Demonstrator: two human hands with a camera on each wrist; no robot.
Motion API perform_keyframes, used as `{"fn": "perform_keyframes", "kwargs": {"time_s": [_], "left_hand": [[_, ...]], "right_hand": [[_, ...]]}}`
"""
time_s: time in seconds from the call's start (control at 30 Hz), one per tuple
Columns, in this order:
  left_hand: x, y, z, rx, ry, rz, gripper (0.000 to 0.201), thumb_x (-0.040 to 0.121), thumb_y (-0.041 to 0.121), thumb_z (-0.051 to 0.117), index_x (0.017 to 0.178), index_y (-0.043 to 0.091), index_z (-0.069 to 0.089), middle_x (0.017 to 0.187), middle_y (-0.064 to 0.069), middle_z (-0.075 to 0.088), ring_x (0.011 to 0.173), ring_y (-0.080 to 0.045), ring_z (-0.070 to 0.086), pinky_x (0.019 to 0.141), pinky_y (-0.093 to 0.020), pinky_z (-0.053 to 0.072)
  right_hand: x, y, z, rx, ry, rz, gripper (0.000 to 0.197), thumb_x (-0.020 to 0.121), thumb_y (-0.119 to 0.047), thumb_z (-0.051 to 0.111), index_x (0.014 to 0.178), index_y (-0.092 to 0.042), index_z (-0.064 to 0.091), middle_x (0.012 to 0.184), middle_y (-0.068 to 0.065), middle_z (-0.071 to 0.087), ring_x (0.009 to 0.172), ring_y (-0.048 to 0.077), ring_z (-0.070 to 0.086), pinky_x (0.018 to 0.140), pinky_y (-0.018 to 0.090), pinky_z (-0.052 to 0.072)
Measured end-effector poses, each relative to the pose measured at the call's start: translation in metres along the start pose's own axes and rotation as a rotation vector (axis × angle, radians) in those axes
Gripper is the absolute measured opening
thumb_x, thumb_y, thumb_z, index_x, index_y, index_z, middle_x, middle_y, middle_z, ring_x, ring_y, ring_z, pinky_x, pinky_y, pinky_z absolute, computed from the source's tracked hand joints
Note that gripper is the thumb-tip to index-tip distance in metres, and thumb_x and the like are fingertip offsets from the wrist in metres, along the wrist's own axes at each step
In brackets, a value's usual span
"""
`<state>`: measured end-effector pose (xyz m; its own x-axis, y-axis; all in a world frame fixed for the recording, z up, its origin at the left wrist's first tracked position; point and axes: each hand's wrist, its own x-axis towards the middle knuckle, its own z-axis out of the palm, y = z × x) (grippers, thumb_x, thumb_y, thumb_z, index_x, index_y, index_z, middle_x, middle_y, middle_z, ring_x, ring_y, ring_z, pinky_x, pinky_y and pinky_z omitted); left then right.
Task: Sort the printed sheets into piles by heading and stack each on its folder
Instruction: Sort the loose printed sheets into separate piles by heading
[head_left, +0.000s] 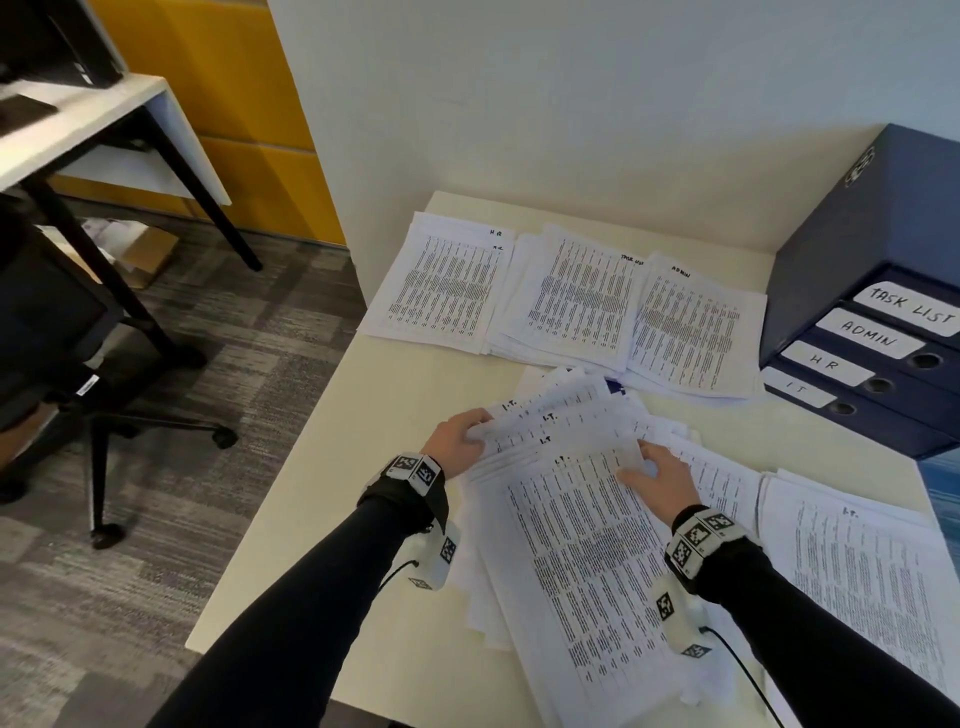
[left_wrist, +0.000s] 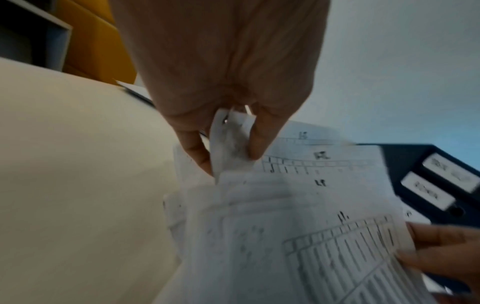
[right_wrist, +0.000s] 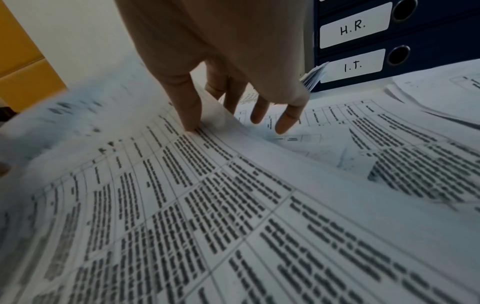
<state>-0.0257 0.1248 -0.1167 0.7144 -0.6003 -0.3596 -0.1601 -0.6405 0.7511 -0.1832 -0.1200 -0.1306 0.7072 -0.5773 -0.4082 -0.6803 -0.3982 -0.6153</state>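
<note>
From the head view, I judge that I am in the middle of the sorting step: I collect the fanned I.T. sheets (head_left: 561, 431) into one pile. My left hand (head_left: 460, 441) holds the left corner of this fan, and my right hand (head_left: 660, 475) lies on its right side, thumb on the top sheet. The fan is at the near middle of the table (head_left: 332, 467). Three sorted piles are at the far side: the H.R. pile (head_left: 441, 280) on the left, the task list pile (head_left: 576, 296) in the middle, the admin pile (head_left: 696, 332) on the right. Another I.T. pile (head_left: 857, 571) lies near, at the right. The blue folders (head_left: 872, 332) stand stacked at the far right, with no sheets on them. I think the next move must square the loose I.T. sheets together and join them with the other I.T. pile; the folders must come down later.

In the left wrist view, my left thumb and fingers (left_wrist: 257, 142) are close together and pinch a curled corner of the sheets. The headings below are blurred.

In the right wrist view, my right fingers (right_wrist: 285, 119) are spread and almost straight. The thumb (right_wrist: 191, 111) presses on the top sheet, and the other fingers reach down behind its lifted edge to the sheets under it. I cannot tell if they touch them. The H.R. folder (right_wrist: 353, 26) and the I.T. folder (right_wrist: 350, 65) are just behind.
</note>
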Motion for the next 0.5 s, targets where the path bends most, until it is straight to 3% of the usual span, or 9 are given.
{"fn": "perform_keyframes", "kwargs": {"time_s": [0.07, 0.1, 0.2, 0.27, 0.33, 0.43, 0.5], "left_hand": [[0.001, 0.002, -0.002, 0.006, 0.005, -0.006, 0.028, 0.086, -0.001, 0.043, 0.104, 0.017, 0.055, 0.091, -0.006, 0.055, 0.077, -0.023, 0.049, 0.067, -0.024, 0.036], [0.001, 0.004, -0.002, 0.025, -0.003, -0.012, 0.031, 0.087, -0.001, 0.042, 0.111, 0.015, 0.055, 0.096, -0.008, 0.056, 0.081, -0.025, 0.052, 0.069, -0.024, 0.036], [0.003, 0.01, 0.0, 0.051, -0.038, -0.059, 0.047, 0.095, 0.006, 0.038, 0.141, 0.014, 0.04, 0.136, -0.013, 0.048, 0.119, -0.027, 0.051, 0.092, -0.023, 0.036], [0.005, 0.015, 0.002, 0.034, -0.05, -0.075, 0.045, 0.098, 0.011, 0.035, 0.143, 0.014, 0.038, 0.148, -0.01, 0.038, 0.133, -0.026, 0.039, 0.105, -0.027, 0.029], [0.006, 0.017, 0.005, -0.038, 0.025, -0.11, 0.04, 0.101, 0.019, 0.033, 0.138, 0.014, 0.044, 0.138, -0.012, 0.048, 0.123, -0.026, 0.047, 0.103, -0.031, 0.033], [0.013, 0.013, 0.008, -0.072, 0.234, -0.28, 0.036, 0.1, 0.025, 0.033, 0.134, 0.016, 0.038, 0.106, -0.017, 0.063, 0.087, -0.03, 0.061, 0.085, -0.037, 0.05], [0.016, 0.009, 0.006, 0.01, 0.209, -0.381, 0.035, 0.096, 0.018, 0.038, 0.13, 0.012, 0.037, 0.103, -0.02, 0.065, 0.086, -0.035, 0.066, 0.082, -0.041, 0.055]], "right_hand": [[0.006, 0.003, 0.001, 0.038, 0.005, -0.009, 0.064, 0.072, -0.045, 0.064, 0.13, -0.021, 0.051, 0.131, 0.003, 0.054, 0.125, 0.03, 0.043, 0.105, 0.056, 0.031], [0.01, 0.003, 0.001, 0.031, 0.009, -0.02, 0.061, 0.076, -0.041, 0.066, 0.131, -0.019, 0.051, 0.131, 0.005, 0.054, 0.124, 0.03, 0.044, 0.105, 0.056, 0.032], [0.013, -0.003, 0.001, 0.015, 0.022, -0.032, 0.049, 0.082, -0.03, 0.067, 0.125, -0.012, 0.054, 0.125, 0.007, 0.054, 0.119, 0.029, 0.047, 0.103, 0.053, 0.034], [0.011, -0.007, 0.0, 0.027, 0.035, -0.05, 0.034, 0.084, -0.023, 0.066, 0.111, -0.006, 0.057, 0.111, 0.011, 0.059, 0.105, 0.029, 0.054, 0.093, 0.043, 0.042], [0.008, -0.007, 0.001, 0.07, 0.061, -0.056, 0.021, 0.084, -0.012, 0.064, 0.1, -0.007, 0.051, 0.098, 0.01, 0.059, 0.089, 0.027, 0.056, 0.075, 0.033, 0.042], [0.001, -0.007, 0.0, 0.163, 0.071, -0.049, 0.037, 0.084, 0.0, 0.059, 0.112, -0.015, 0.042, 0.099, 0.007, 0.053, 0.076, 0.023, 0.055, 0.06, 0.027, 0.042], [0.0, 0.0, 0.002, 0.113, 0.042, -0.058, 0.033, 0.085, -0.001, 0.058, 0.113, -0.015, 0.046, 0.098, 0.007, 0.056, 0.075, 0.021, 0.055, 0.06, 0.025, 0.042]]}}
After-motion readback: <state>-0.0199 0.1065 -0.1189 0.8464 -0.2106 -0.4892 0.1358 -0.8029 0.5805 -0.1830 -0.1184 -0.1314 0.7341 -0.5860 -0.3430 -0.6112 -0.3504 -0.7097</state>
